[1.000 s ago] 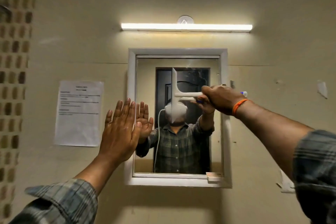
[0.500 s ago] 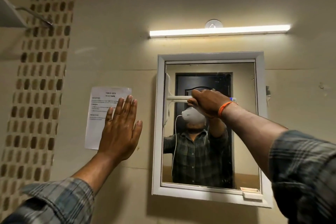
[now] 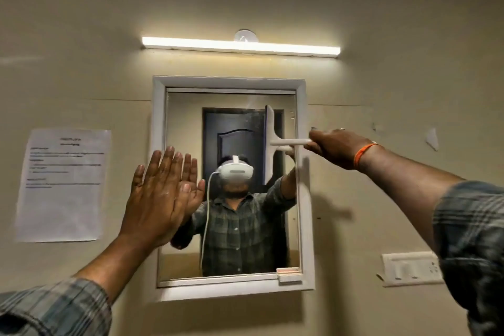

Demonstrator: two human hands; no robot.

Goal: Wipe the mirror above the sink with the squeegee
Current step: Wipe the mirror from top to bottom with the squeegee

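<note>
White squeegee (image 3: 270,144) near mirror's (image 3: 191,117) right edge.

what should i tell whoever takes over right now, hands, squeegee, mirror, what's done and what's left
Right hand: grips the squeegee by its handle, blade upright against the mirror near its right edge, upper half.
Left hand: flat, fingers straight, held up at the mirror's left frame edge; whether it touches cannot be told.
Done: cannot be judged from this view; faint smears show on the glass near the blade's top.
Left: probably draw the blade across the upper band, then work the lower half. The sink is out of view.
</note>
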